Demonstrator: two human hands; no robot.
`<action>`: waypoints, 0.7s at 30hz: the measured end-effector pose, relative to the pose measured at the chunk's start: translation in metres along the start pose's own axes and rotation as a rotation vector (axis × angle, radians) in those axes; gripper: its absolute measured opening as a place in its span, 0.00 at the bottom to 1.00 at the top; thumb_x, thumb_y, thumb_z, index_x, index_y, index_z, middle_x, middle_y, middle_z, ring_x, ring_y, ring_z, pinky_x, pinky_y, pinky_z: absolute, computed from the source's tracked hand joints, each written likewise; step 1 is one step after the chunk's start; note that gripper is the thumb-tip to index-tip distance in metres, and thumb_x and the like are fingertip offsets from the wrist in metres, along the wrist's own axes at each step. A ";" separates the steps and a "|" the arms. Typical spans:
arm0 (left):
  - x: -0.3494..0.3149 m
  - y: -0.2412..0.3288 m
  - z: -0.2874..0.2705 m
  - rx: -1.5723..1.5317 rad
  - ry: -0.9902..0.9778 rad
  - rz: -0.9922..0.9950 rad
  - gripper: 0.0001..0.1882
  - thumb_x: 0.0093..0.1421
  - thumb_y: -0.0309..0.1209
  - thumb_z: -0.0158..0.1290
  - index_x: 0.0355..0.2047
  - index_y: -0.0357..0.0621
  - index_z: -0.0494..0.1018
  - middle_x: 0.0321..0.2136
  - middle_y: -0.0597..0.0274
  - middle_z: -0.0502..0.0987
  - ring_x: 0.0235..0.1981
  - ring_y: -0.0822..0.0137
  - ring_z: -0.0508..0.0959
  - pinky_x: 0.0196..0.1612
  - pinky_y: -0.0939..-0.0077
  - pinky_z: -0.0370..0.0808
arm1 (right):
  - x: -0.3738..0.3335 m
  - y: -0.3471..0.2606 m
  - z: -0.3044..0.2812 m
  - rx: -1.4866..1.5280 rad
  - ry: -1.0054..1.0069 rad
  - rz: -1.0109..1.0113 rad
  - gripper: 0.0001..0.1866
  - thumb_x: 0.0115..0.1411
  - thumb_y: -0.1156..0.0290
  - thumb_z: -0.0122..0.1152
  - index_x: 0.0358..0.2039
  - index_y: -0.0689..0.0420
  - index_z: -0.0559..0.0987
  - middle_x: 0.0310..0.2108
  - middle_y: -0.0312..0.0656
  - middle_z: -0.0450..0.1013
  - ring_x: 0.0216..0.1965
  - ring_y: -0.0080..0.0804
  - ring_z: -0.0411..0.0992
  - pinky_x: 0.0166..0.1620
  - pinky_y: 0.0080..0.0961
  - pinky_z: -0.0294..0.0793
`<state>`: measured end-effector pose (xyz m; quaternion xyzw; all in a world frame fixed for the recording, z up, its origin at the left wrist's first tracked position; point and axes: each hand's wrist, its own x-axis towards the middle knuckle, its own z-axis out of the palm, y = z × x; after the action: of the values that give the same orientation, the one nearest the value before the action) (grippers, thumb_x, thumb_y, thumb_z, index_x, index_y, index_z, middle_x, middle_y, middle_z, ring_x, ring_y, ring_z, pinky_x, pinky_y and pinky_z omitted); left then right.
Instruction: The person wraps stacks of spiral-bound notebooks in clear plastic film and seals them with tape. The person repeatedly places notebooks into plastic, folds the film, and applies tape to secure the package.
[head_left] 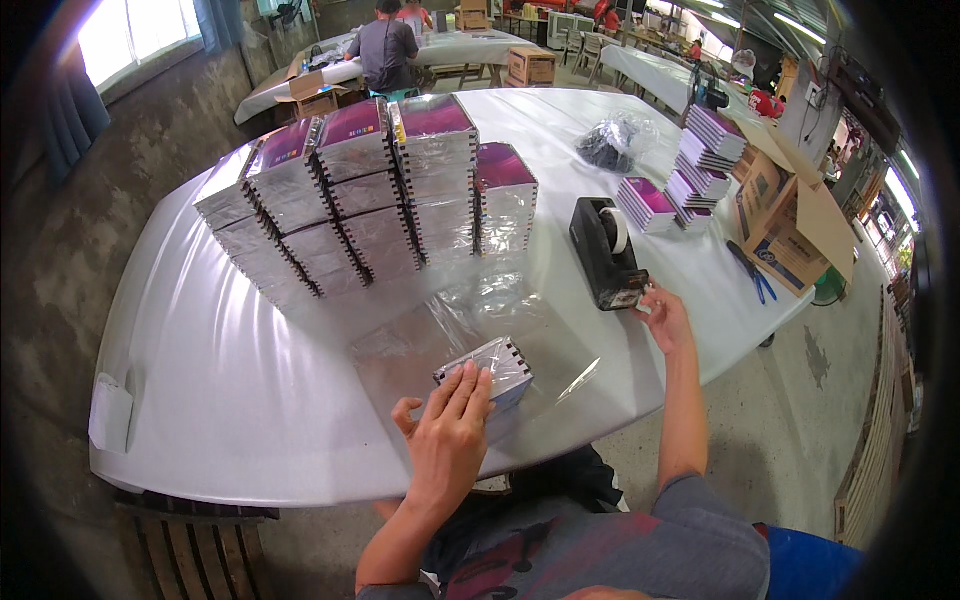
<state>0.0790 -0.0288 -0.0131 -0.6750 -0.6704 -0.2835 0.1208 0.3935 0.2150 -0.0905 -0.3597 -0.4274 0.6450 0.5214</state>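
Observation:
A small block of spiral-bound notebooks (508, 372) lies at the near table edge, with clear plastic film (400, 355) around and under it. My left hand (447, 425) rests on top of the block, its fingers stretched flat and the thumb held out to the side. My right hand (668, 318) is at the cutter end of a black tape dispenser (597, 255), finger and thumb pinched there on the tape; the tape end itself is hardly visible. A white tape roll (615, 230) sits in the dispenser.
Tall stacks of film-wrapped notebooks (360, 215) stand at the left. Purple-covered notebooks (700, 180), crumpled plastic (608, 145), blue-handled pliers (755, 272) and an open cardboard box (785, 220) are at the right. A seated person (385, 50) works at another table behind.

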 end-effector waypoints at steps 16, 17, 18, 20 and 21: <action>0.000 -0.004 0.003 -0.167 0.090 0.044 0.19 0.49 0.26 0.60 0.44 0.43 0.75 0.41 0.58 0.76 0.43 0.61 0.77 0.40 0.69 0.70 | -0.086 -0.034 0.135 -1.009 0.116 -0.729 0.03 0.55 0.74 0.61 0.29 0.56 0.82 0.28 0.40 0.78 0.27 0.28 0.73 0.38 0.28 0.71; -0.001 -0.005 0.005 -0.190 0.102 0.035 0.20 0.50 0.26 0.60 0.45 0.43 0.73 0.41 0.57 0.76 0.42 0.60 0.77 0.40 0.68 0.71 | -0.096 -0.031 0.149 -0.790 -0.054 -0.551 0.04 0.56 0.73 0.60 0.29 0.57 0.83 0.27 0.39 0.78 0.24 0.24 0.71 0.31 0.24 0.70; -0.002 -0.006 0.007 -0.212 0.114 0.027 0.22 0.50 0.26 0.60 0.47 0.43 0.71 0.41 0.56 0.76 0.41 0.59 0.77 0.40 0.67 0.72 | -0.107 -0.026 0.162 -0.567 -0.215 -0.371 0.06 0.58 0.72 0.60 0.29 0.58 0.83 0.26 0.38 0.78 0.21 0.20 0.70 0.25 0.19 0.68; -0.003 -0.007 0.012 -0.281 0.132 -0.004 0.27 0.50 0.25 0.59 0.51 0.42 0.67 0.40 0.55 0.76 0.40 0.57 0.77 0.40 0.66 0.73 | -0.128 -0.018 0.192 -0.286 -0.306 -0.090 0.12 0.61 0.65 0.58 0.28 0.60 0.82 0.21 0.37 0.76 0.16 0.15 0.66 0.19 0.15 0.63; -0.005 -0.007 0.014 -0.321 0.134 -0.031 0.29 0.50 0.25 0.59 0.53 0.42 0.65 0.40 0.54 0.76 0.40 0.56 0.77 0.40 0.65 0.73 | -0.132 -0.014 0.204 -0.277 -0.338 -0.009 0.14 0.62 0.64 0.57 0.27 0.62 0.82 0.20 0.38 0.75 0.15 0.17 0.65 0.18 0.15 0.63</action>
<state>0.0752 -0.0250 -0.0290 -0.6548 -0.6172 -0.4331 0.0515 0.2396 0.0509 0.0014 -0.3126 -0.5950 0.6289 0.3910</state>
